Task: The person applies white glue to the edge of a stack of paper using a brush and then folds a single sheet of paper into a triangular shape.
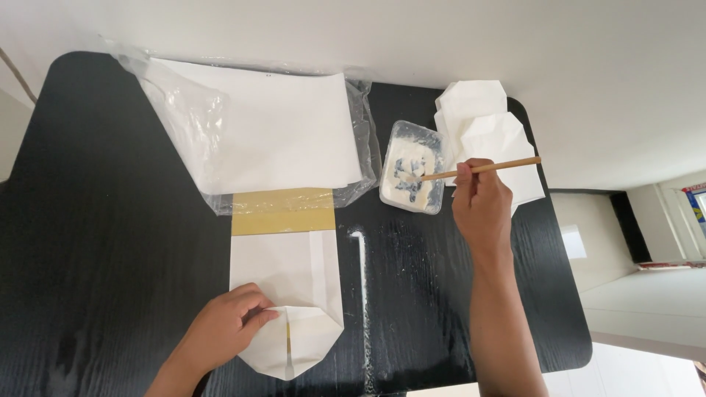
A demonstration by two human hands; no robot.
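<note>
Partly folded white paper bag [288,294].

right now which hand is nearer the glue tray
Right. The right hand is just beside the glue tray, dipping a wooden stick into it. The left hand is far off toward the near edge, pressing on the folded paper bag.
</note>
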